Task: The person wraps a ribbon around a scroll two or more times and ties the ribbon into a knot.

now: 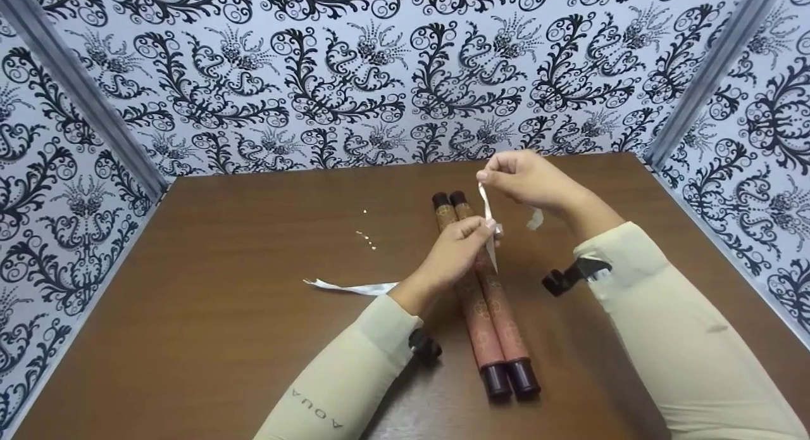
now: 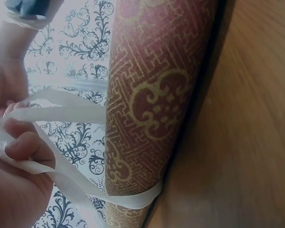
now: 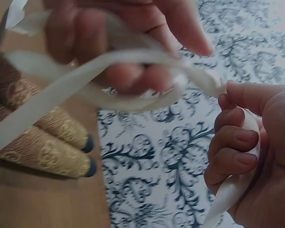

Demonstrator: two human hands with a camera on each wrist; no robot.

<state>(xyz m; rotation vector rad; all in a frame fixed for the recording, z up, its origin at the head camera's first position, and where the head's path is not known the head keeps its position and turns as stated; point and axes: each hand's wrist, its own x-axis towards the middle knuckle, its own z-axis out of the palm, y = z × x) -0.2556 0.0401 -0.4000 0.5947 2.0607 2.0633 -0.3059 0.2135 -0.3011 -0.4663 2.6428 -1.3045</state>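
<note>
Two slim tubes (image 1: 486, 326) with a red and gold pattern and dark end caps lie side by side on the table. A white ribbon (image 2: 135, 200) passes round them towards their far end. My left hand (image 1: 450, 253), above the tubes, holds the ribbon between thumb and fingers, with a loop of it round the thumb in the left wrist view. Higher and to the right, my right hand (image 1: 530, 182) pinches the ribbon between thumb and forefinger. In the right wrist view the ribbon also runs through the curled fingers of the right hand (image 3: 242, 142). A stretch of ribbon (image 1: 486, 202) is drawn up between the hands.
A ribbon tail (image 1: 351, 288) lies on the table left of the tubes, and a small white piece (image 1: 535, 220) lies to their right. Several tiny pale bits (image 1: 367, 239) are scattered at the left. A patterned wall (image 1: 304, 79) rises behind the brown table (image 1: 221, 250).
</note>
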